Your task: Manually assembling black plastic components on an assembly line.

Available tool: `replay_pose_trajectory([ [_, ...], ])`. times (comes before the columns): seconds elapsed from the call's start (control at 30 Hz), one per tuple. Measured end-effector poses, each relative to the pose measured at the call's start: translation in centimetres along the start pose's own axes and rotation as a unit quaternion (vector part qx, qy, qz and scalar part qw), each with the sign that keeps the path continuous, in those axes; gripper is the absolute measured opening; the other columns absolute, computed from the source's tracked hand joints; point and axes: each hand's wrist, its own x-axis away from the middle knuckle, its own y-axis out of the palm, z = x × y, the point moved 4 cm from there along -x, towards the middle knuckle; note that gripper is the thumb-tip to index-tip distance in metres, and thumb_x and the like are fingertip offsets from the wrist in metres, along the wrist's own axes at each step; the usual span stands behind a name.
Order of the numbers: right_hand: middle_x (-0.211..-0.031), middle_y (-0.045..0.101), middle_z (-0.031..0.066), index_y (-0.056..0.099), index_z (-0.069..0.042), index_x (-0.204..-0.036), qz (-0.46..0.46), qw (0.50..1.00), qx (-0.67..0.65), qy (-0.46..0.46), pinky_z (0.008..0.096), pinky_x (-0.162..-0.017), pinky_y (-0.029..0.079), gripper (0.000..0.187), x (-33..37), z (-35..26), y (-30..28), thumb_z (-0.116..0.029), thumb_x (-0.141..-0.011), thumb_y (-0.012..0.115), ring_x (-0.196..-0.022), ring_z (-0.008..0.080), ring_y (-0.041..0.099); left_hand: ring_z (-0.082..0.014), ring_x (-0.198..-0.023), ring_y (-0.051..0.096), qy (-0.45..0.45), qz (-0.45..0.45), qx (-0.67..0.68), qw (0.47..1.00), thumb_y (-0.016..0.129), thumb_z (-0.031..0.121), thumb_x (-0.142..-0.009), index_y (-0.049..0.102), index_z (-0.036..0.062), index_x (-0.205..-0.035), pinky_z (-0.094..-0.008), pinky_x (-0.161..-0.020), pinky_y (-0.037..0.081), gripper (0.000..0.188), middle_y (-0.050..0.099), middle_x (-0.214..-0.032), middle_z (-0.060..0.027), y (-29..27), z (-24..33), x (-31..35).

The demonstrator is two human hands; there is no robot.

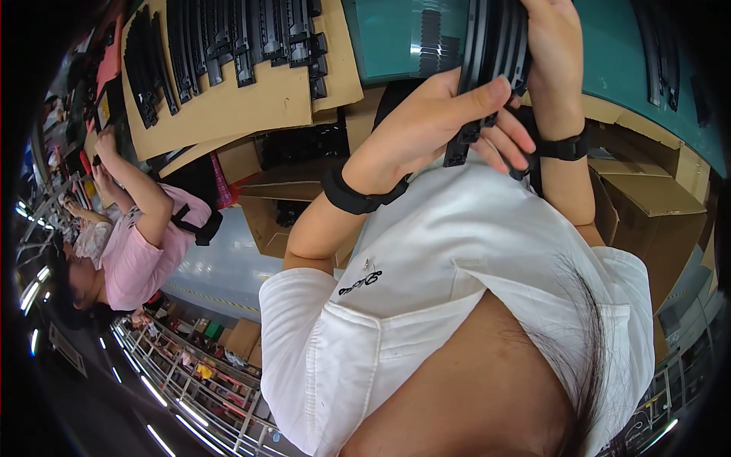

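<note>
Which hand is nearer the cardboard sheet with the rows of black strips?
Left. The left hand is right of the cardboard sheet, gripping the lower part of the held black strips; the right hand is farther right, at their right side.

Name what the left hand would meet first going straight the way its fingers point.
Past the black strips it holds, the left hand would probably meet the black right wristband; depth is unclear.

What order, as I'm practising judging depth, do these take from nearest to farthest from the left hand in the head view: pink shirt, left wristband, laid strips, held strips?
1. Held strips: touching the left hand.
2. Left wristband: just behind it, on the wrist.
3. Laid strips: upper left, on cardboard.
4. Pink shirt: farther left.
</note>
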Motion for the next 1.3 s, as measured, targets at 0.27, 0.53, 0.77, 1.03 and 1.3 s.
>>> replay_pose_trajectory([
  [0.27, -0.135, 0.058, 0.0170, 0.027, 0.006, -0.156, -0.165, 0.932, -0.323, 0.003, 0.0263, -0.090, 0.055, 0.063, 1.4, 3.3, 0.4, -0.003, -0.099, 0.053, -0.110, 0.0166, 0.063, -0.0282, -0.074, 0.073, 0.016, 0.084, -0.055, 0.995, 0.052, 0.054, -0.104, 0.059, -0.0063, -0.113, -0.0337, -0.061, 0.062, 0.062, 0.071, -0.095, -0.0220, 0.0, 0.7, -0.4],
  [0.53, -0.153, 0.041, 0.0179, 0.010, 0.005, -0.163, -0.013, 0.999, 0.045, 0.003, 0.0268, -0.106, 0.044, 0.076, 2.3, 1.2, 1.5, -0.007, -0.102, 0.054, -0.129, 0.0182, 0.050, -0.0267, -0.073, 0.073, 0.023, 0.020, 0.028, 0.999, 0.057, 0.050, -0.104, 0.061, -0.0050, -0.111, -0.0328, -0.059, 0.060, 0.056, 0.071, -0.092, -0.0197, -0.7, -0.1, -1.0],
  [0.77, -0.145, 0.049, 0.0184, 0.015, 0.002, -0.162, -0.022, 0.998, 0.060, -0.029, 0.0316, -0.104, 0.048, 0.074, 1.9, -0.2, 0.3, -0.010, -0.102, 0.056, -0.121, 0.0190, 0.057, -0.0262, -0.069, 0.072, 0.004, 0.028, -0.024, 0.999, 0.067, 0.029, -0.100, 0.060, -0.0037, -0.114, -0.0324, -0.058, 0.059, 0.036, 0.071, -0.086, -0.0166, 0.6, 0.4, -1.9],
  [1.03, -0.082, 0.058, 0.0022, 0.053, 0.002, -0.123, -0.130, 0.837, -0.521, 0.109, 0.0269, -0.085, 0.056, 0.035, 0.0, 0.6, -3.4, -0.010, -0.094, 0.070, -0.083, 0.0149, 0.066, -0.0250, -0.061, 0.062, -0.101, -0.210, 0.342, 0.910, 0.063, 0.034, -0.101, 0.058, 0.0002, -0.118, -0.0292, -0.049, 0.051, 0.039, 0.064, -0.080, -0.0141, 3.9, -0.3, -4.3],
  [1.3, -0.083, 0.056, 0.0020, 0.051, 0.001, -0.114, -0.148, 0.734, -0.642, 0.167, 0.0256, -0.072, 0.055, 0.033, -2.7, -0.9, -8.6, -0.008, -0.089, 0.071, -0.071, 0.0097, 0.061, -0.0235, -0.075, 0.068, -0.083, -0.179, 0.120, 0.973, 0.059, 0.034, -0.105, 0.064, -0.0022, -0.112, -0.0307, -0.061, 0.055, 0.038, 0.071, -0.090, -0.0158, 2.8, 1.5, -6.6],
])
